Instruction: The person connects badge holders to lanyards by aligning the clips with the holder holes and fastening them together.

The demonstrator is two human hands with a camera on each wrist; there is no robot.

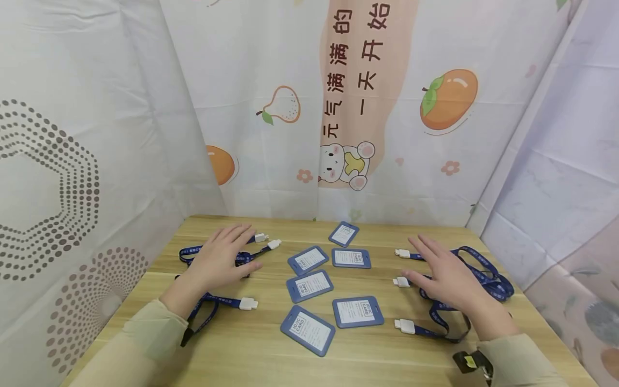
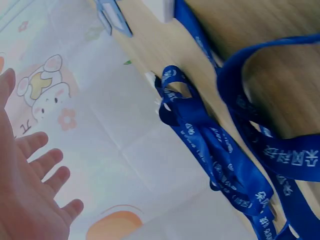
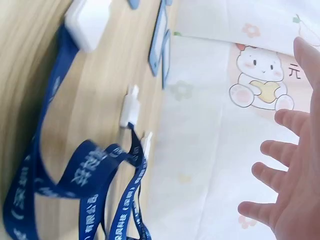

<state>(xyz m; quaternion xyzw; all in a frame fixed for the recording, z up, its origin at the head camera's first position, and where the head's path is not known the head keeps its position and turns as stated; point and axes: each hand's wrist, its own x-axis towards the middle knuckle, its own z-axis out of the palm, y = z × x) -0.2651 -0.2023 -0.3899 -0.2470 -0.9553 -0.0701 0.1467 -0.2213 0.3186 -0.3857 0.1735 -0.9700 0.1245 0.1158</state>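
My left hand (image 1: pixel 221 262) is spread above several dark blue lanyards (image 2: pixel 215 165) with white plastic clips on the left of the table. The right hand (image 1: pixel 447 274), fingers extended, hovers over another group of blue lanyards (image 1: pixel 488 279) on the right side. Neither hand holds anything; both wrist views show bare palms apart from the lanyards. Between the hands lie several blue-framed ID card holders (image 1: pixel 358 312) with white inserts, in two loose columns. One white clip (image 1: pixel 249 303) points toward the cards from the left, and another white clip (image 1: pixel 404 325) from the right.
The wooden table (image 1: pixel 242 355) ends at a printed fabric curtain (image 1: pixel 271 161) behind it. More curtains hang at the left and right sides. A black strap with a buckle (image 1: pixel 466 361) is at the right wrist.
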